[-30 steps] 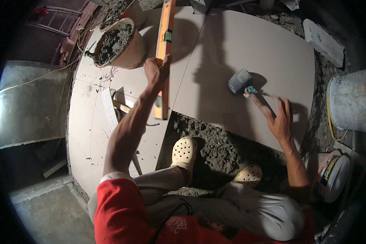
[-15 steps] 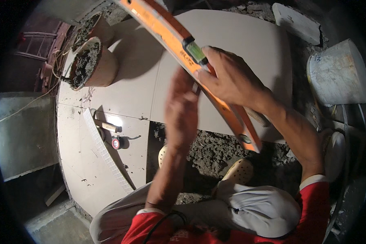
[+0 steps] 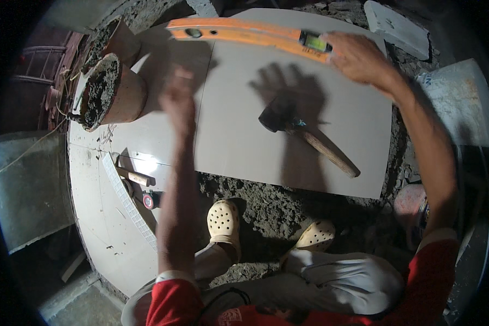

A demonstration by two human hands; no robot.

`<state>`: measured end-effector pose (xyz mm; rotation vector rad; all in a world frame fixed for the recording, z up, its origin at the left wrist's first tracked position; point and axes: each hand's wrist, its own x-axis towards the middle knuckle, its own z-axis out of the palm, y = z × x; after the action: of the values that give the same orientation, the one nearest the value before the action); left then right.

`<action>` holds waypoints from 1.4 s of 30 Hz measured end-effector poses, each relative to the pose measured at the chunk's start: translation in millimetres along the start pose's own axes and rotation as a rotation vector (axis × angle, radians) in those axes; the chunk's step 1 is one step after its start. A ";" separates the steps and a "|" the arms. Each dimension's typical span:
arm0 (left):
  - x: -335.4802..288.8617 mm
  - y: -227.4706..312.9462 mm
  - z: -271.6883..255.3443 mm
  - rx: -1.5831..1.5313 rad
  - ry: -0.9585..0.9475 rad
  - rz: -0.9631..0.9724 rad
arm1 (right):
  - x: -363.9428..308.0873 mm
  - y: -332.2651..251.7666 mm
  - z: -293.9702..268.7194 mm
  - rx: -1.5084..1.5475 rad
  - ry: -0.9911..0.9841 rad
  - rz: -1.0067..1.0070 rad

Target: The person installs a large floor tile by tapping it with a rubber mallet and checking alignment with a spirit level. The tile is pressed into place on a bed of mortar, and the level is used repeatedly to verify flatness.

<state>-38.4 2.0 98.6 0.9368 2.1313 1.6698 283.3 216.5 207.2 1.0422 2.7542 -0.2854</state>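
Observation:
My right hand [image 3: 361, 62] is closed around an orange spirit level [image 3: 244, 31], close to its green vial. Stretching to the left from that hand, the level is above the far part of the large pale tiles [image 3: 239, 146]. My left hand [image 3: 178, 100] hovers over the tiles below the level's left end, apart from it; motion blur hides how its fingers are set. A black-headed mallet [image 3: 277, 115] with a wooden handle lies on the tile between my arms, with hand-shaped shadows around it.
Two buckets of wet mortar [image 3: 104, 89] stand at the far left. A white perforated strip [image 3: 126, 195], a wooden-handled tool [image 3: 136, 177] and a round red-black gauge-like item [image 3: 149, 200] lie left. Rough mortar [image 3: 271, 204] surrounds my clogs [image 3: 223, 220]. A whitish bucket [image 3: 459, 100] is at right.
The level has swung away from me and lies more crosswise, held by my right hand. My left hand has moved left and farther out. The mallet is now largely uncovered.

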 end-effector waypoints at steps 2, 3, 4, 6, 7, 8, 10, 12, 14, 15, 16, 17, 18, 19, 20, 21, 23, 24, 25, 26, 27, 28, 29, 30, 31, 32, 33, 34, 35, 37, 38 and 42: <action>-57.8 -42.2 32.7 0.617 -0.274 0.279 | 39.4 24.9 4.8 -0.077 0.018 0.002; -79.6 -57.7 44.1 0.668 -0.344 0.210 | 59.6 36.3 13.8 -0.103 0.026 0.018; -95.9 -69.1 50.3 0.780 -0.389 0.206 | 81.2 47.9 24.6 -0.108 0.084 -0.024; -116.4 -81.0 60.5 0.881 -0.406 0.147 | 115.4 74.8 50.3 -0.118 0.197 -0.112; -122.0 -82.4 62.9 0.903 -0.334 0.215 | 128.5 88.1 64.3 -0.113 0.278 -0.184; -123.8 -81.6 64.2 0.925 -0.328 0.208 | 139.7 100.3 77.3 -0.121 0.269 -0.181; -124.0 -78.0 65.7 0.954 -0.328 0.185 | 157.0 117.3 97.3 -0.141 0.254 -0.169; -124.2 -75.3 66.6 0.973 -0.295 0.215 | 166.8 123.2 107.1 -0.148 0.262 -0.184; -125.3 -74.7 67.2 0.986 -0.296 0.210 | 170.3 118.4 107.0 -0.137 0.234 -0.165; -126.0 -74.9 67.4 0.981 -0.306 0.199 | 170.0 113.1 104.5 -0.127 0.199 -0.137; -126.3 -74.9 67.4 0.978 -0.298 0.206 | 168.6 107.1 101.1 -0.117 0.165 -0.108; -126.3 -74.8 67.3 0.972 -0.313 0.184 | 166.6 100.9 97.2 -0.119 0.119 -0.058; -126.2 -74.1 67.4 0.967 -0.313 0.176 | 164.3 94.9 93.9 -0.122 0.071 -0.006; -125.7 -73.1 67.5 0.960 -0.310 0.186 | 161.7 90.0 91.1 -0.115 0.059 0.011; -125.2 -71.6 67.7 0.956 -0.312 0.172 | 159.2 86.5 88.9 -0.126 0.021 0.049; -124.8 -69.8 68.0 0.952 -0.310 0.174 | 157.1 84.3 87.6 -0.127 0.022 0.053; -124.6 -66.5 68.4 0.954 -0.310 0.175 | 154.9 83.8 87.3 -0.133 0.052 0.037; -124.7 -65.4 68.4 0.959 -0.313 0.174 | 154.6 85.2 88.3 -0.139 0.083 0.019; -124.9 -64.6 68.4 0.968 -0.326 0.163 | 154.9 87.2 89.7 -0.166 0.069 0.048; -125.1 -64.4 68.2 0.958 -0.317 0.173 | 155.8 89.4 91.4 -0.145 0.095 0.012; -125.2 -64.3 68.0 0.955 -0.319 0.173 | 156.8 91.7 93.1 -0.145 0.077 0.022; -125.4 -64.5 67.7 0.960 -0.322 0.167 | 157.7 93.6 95.2 -0.144 0.057 0.048; -125.5 -64.8 67.4 0.950 -0.321 0.172 | 158.5 95.3 96.8 -0.129 0.044 0.030; -125.5 -64.9 67.3 0.947 -0.322 0.173 | 158.9 96.3 98.7 -0.113 0.030 0.030; -125.4 -64.9 67.1 0.948 -0.324 0.170 | 159.2 97.1 99.8 -0.089 0.058 0.011; -125.4 -64.6 67.1 0.936 -0.319 0.168 | 159.5 97.3 100.8 -0.099 0.046 0.019; -125.4 -64.3 67.2 0.927 -0.316 0.163 | 159.7 97.2 101.4 -0.101 0.078 0.009; -125.4 -63.8 67.2 0.921 -0.321 0.154 | 160.0 97.2 101.2 -0.125 0.046 0.051; -125.5 -63.3 67.3 0.909 -0.313 0.159 | 160.4 96.9 101.2 -0.089 0.078 0.010; -125.8 -63.0 67.3 0.891 -0.314 0.158 | 161.5 97.2 99.8 -0.080 0.025 0.022; -125.7 -63.2 67.4 0.896 -0.311 0.163 | 161.9 97.8 98.8 -0.084 0.006 0.022; -124.9 -66.7 67.2 0.904 -0.308 0.170 | 157.5 104.1 99.8 -0.072 0.066 -0.058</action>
<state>73.2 -34.5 -5.2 1.5048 2.6167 0.4708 246.9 368.6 61.7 0.9729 2.8337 -0.1618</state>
